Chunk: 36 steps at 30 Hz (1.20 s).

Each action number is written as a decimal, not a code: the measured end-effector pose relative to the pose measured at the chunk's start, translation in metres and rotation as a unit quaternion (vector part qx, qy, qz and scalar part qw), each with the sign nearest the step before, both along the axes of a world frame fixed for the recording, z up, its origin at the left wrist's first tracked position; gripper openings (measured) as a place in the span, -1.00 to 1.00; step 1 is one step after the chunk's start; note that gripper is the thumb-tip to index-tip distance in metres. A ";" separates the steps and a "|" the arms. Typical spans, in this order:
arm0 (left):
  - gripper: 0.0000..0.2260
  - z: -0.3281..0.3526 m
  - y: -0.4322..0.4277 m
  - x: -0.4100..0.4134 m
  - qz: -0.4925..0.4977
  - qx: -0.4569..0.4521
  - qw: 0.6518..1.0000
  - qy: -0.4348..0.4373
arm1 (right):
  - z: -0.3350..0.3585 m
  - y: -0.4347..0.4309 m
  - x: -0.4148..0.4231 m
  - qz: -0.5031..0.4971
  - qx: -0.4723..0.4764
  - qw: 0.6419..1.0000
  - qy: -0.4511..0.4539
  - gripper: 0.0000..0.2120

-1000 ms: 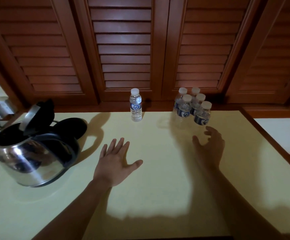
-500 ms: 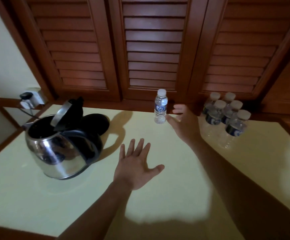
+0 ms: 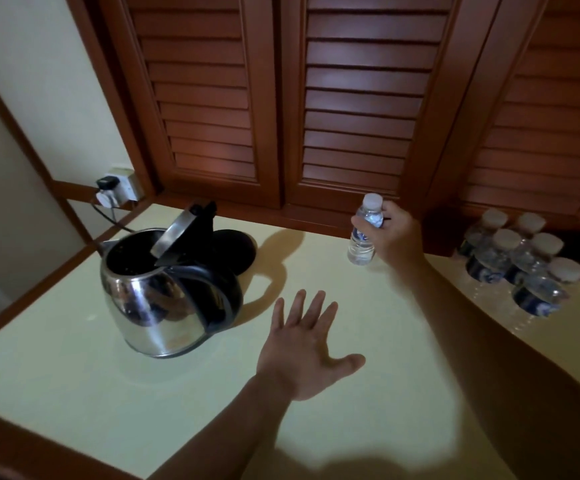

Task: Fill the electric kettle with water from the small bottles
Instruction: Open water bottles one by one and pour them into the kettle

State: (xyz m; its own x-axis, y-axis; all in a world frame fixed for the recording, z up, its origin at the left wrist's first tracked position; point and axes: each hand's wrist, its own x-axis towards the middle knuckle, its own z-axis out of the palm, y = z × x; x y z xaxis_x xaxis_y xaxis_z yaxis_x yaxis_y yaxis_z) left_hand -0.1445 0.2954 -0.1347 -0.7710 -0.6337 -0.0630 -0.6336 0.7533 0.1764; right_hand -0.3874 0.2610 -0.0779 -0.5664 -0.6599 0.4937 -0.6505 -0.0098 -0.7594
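A steel electric kettle [image 3: 150,303] with a black handle stands on the pale yellow table [image 3: 74,386], its lid tipped open. Behind it lies the black kettle base [image 3: 238,249]. At the far edge a single small water bottle [image 3: 363,242] with a white cap stands upright, and my right hand [image 3: 394,233] grips its upper part. My left hand [image 3: 304,344] hovers flat with spread fingers over the table's middle, right of the kettle, holding nothing. Several more capped small bottles [image 3: 517,265] stand grouped at the far right.
Brown louvred wooden doors [image 3: 351,98] rise right behind the table. A wall socket [image 3: 119,188] with a plug and cord sits at the far left corner. A wooden rim [image 3: 39,282] borders the table's left side.
My right hand reached from the bottle group across to the single bottle and closed round it. The view shifted left. My left hand stayed flat and spread.
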 end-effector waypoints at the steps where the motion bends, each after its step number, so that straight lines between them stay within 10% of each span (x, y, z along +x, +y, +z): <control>1: -0.12 0.000 -0.001 0.000 0.000 0.000 1.000 0.001 | 0.001 0.002 0.000 0.003 0.004 1.000 0.001 -0.65; 13: -0.10 0.003 0.000 0.001 0.001 0.002 0.999 0.050 | 0.013 0.085 0.047 -0.013 0.120 0.993 0.004 -0.72; 19: -0.20 0.013 0.013 0.020 -0.006 0.064 0.964 0.259 | 0.016 0.136 0.100 0.004 0.125 0.990 -0.058 -0.61; 36: -0.49 0.005 -0.025 0.217 -0.010 0.155 0.902 0.403 | 0.026 0.118 0.327 0.125 0.122 0.978 -0.113 -0.55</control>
